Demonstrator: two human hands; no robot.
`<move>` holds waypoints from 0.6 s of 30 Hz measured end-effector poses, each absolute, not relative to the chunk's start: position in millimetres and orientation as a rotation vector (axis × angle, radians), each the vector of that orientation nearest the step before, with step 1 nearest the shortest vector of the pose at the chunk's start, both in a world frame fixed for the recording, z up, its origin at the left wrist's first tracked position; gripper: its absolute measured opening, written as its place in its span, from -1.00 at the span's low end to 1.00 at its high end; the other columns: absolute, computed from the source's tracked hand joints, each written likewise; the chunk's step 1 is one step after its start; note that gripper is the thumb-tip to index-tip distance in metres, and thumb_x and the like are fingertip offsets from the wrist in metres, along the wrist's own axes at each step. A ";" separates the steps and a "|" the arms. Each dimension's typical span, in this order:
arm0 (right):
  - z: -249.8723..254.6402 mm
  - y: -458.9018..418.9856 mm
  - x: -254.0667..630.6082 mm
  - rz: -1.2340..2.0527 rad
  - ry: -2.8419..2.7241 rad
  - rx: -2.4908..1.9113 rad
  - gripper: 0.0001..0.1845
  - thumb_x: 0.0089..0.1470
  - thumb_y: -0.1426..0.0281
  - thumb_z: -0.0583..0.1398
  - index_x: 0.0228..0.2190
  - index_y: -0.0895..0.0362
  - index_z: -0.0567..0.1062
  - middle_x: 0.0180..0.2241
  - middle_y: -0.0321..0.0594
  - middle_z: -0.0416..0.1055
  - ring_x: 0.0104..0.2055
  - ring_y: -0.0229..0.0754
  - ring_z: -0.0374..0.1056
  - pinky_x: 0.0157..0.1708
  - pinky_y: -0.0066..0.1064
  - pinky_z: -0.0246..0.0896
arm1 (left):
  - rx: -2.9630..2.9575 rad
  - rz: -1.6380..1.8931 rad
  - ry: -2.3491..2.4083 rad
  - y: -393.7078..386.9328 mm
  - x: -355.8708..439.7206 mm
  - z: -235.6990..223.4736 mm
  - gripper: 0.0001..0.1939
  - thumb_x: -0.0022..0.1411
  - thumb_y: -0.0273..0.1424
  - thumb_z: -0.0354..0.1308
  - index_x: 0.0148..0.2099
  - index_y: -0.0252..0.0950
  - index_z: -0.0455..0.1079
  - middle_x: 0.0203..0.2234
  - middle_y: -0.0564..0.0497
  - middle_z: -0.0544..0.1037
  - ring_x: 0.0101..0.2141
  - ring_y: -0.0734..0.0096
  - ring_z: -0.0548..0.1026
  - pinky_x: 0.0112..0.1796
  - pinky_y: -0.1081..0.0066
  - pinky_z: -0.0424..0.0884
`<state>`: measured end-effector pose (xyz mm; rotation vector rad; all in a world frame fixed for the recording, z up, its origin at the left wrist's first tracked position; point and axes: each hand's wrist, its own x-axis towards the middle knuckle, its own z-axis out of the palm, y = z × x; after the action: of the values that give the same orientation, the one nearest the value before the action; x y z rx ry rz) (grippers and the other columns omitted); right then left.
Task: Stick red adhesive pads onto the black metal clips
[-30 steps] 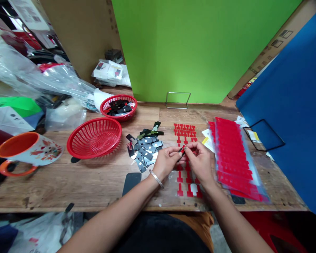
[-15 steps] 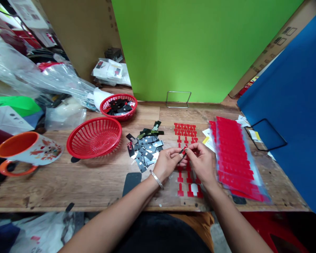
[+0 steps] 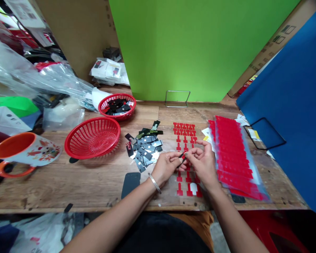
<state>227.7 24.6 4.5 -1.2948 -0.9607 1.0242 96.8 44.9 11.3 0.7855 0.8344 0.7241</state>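
Note:
Between the fingertips of both hands is a small dark flat strip (image 3: 183, 160) with a bit of red on its upper end. My left hand (image 3: 168, 168) is closed on the strip's lower part. At the upper end, my right hand (image 3: 201, 162) pinches with thumb and index finger, its other fingers loosely bent. Under both hands lies a clear sheet of red T-shaped stickers (image 3: 179, 189); the hands hide its middle. A loose pile of similar grey and black strips (image 3: 146, 149) lies left of the left hand.
A red basket (image 3: 71, 146) stands left of the pile; behind it a smaller red basket (image 3: 101, 107) holds dark pieces. An orange-handled mug (image 3: 46, 153) is far left. Red sticker sheets (image 3: 233, 154) are stacked at right, near a wire stand (image 3: 275, 130). A green panel (image 3: 200, 45) rises behind.
The right hand's fingers have lifted and spread a little while its thumb and index finger stay at the strip. Both hands have shifted slightly downward in view.

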 end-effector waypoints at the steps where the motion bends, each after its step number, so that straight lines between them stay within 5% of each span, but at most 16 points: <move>1: 3.9 24.4 229.0 1.047 -0.950 -1.291 -0.51 -0.11 0.35 0.24 -0.12 0.02 0.18 -0.51 -0.44 0.33 -0.61 -0.33 0.31 -0.59 -0.49 0.24 | 0.777 0.720 0.838 44.3 96.9 11.6 -0.69 -0.06 -0.38 0.26 -0.25 -0.48 0.43 -0.54 -0.07 0.53 -0.56 0.53 0.45 -0.47 0.51 0.39; 7: 0.0 22.9 234.1 1.227 -0.984 -1.381 -0.72 -0.07 0.21 0.21 -0.35 0.16 0.43 -0.59 -0.36 0.35 -0.61 -0.35 0.24 -0.63 -0.55 0.13 | 0.722 0.715 0.874 43.7 98.6 10.9 -0.70 -0.09 -0.40 0.28 -0.27 -0.45 0.41 -0.54 -0.07 0.53 -0.57 0.50 0.46 -0.47 0.49 0.40; 13: -5.0 17.7 230.2 1.338 -0.837 -1.329 -0.75 -0.13 0.23 0.26 -0.48 0.15 0.40 -0.60 -0.37 0.35 -0.61 -0.35 0.22 -0.60 -0.53 0.14 | 0.760 0.697 0.855 42.5 97.0 12.5 -0.73 -0.07 -0.37 0.26 -0.30 -0.44 0.42 -0.56 -0.06 0.52 -0.59 0.52 0.45 -0.48 0.50 0.40; 18: -8.7 20.2 229.2 1.382 -0.736 -1.330 -0.74 -0.10 0.22 0.24 -0.56 0.18 0.41 -0.71 -0.39 0.29 -0.70 -0.43 0.10 -0.73 -0.62 -0.12 | 0.774 0.674 0.856 41.8 95.2 11.8 -0.75 -0.07 -0.37 0.25 -0.32 -0.45 0.43 -0.49 -0.09 0.53 -0.56 0.52 0.46 -0.48 0.50 0.40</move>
<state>229.2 20.2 -8.7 -1.3300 -0.7361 1.3823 95.2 41.8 11.8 0.7735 0.8556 0.6736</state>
